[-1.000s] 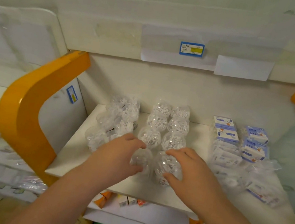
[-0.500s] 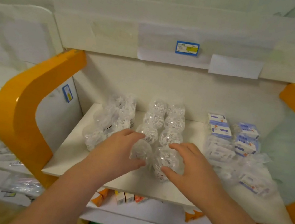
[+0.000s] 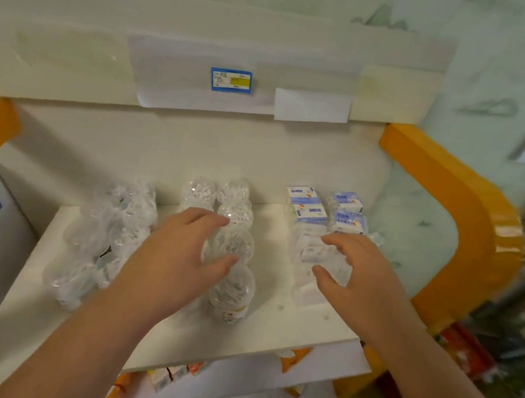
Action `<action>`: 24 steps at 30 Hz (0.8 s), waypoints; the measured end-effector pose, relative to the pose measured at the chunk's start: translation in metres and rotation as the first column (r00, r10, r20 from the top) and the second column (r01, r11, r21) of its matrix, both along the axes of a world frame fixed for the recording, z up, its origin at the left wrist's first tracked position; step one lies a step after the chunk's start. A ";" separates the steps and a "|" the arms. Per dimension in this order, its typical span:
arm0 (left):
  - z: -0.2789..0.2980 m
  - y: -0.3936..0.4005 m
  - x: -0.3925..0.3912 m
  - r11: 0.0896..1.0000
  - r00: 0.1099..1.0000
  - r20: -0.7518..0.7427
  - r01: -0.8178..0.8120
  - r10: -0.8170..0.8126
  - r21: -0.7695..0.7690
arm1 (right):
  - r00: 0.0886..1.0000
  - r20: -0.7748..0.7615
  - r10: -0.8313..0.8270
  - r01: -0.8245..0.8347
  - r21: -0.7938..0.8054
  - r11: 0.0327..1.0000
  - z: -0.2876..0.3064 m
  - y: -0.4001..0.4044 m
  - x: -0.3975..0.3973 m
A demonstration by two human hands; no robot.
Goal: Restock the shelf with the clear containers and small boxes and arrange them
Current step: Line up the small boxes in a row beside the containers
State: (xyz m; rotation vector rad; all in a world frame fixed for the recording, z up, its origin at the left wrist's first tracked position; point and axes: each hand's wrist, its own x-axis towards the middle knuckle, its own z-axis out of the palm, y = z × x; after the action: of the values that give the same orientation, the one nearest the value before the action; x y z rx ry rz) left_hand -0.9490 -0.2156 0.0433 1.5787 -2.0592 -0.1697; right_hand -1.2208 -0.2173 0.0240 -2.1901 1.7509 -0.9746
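Left hand (image 3: 175, 253) is curled over the middle rows of clear containers (image 3: 232, 246): fingers on the far side, thumb on the near side of one round container. It looks like a loose pinch to nudge that container into line, not a lift; whether it is truly gripped or only touched cannot be told through the clear plastic.

Right hand (image 3: 359, 277) is held wide, fingers spread and arched over the wrapped packs (image 3: 310, 255) on its side of the shelf (image 3: 309, 325). Nothing is seen to be enclosed; contact with the packs cannot be confirmed. The spread pose suits squaring up or pushing a loose stack back.

Layout relative to the hands:
- Two tidy columns of containers run away from the left hand toward the back wall; one more stands just right of its wrist, near the shelf's front edge.
- A looser, unsorted heap of clear bagged stock (image 3: 105, 235) lies just left of the left hand.
- Small boxes (image 3: 309, 203), blue and white, are lined up just beyond the right hand's fingertips, against the back.

Judgement: stock is already on the shelf; the step in hand is arranging. The columns are set front to back so that units can be pulled from the front. The left heap and the slumped packs under the right hand appear least ordered.
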 end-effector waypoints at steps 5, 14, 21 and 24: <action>0.003 -0.011 -0.035 0.997 0.996 -0.029 0.080 -0.080 0.003 | 0.995 -0.020 -0.099 0.100 0.056 0.993 -0.004 0.006 -0.043; -0.009 -0.037 -0.115 0.987 0.992 0.054 0.108 -0.115 0.121 | 0.995 -0.074 -0.069 0.083 0.217 0.973 -0.019 -0.019 -0.106; -0.033 -0.053 -0.154 0.936 0.975 0.181 0.062 -0.131 0.346 | 0.993 -0.094 0.070 -0.044 0.258 0.965 -0.032 -0.045 -0.114; -0.041 -0.052 -0.167 0.937 0.935 0.324 0.020 -0.141 0.349 | 0.983 -0.168 0.074 -0.022 0.291 0.956 -0.035 -0.049 -0.119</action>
State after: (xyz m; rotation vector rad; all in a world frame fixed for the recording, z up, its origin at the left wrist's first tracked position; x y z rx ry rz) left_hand -1.1158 -0.2673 0.0021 1.8344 -2.4770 -0.3149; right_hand -1.3400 -0.2661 -0.0111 -2.1710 1.7723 -0.4864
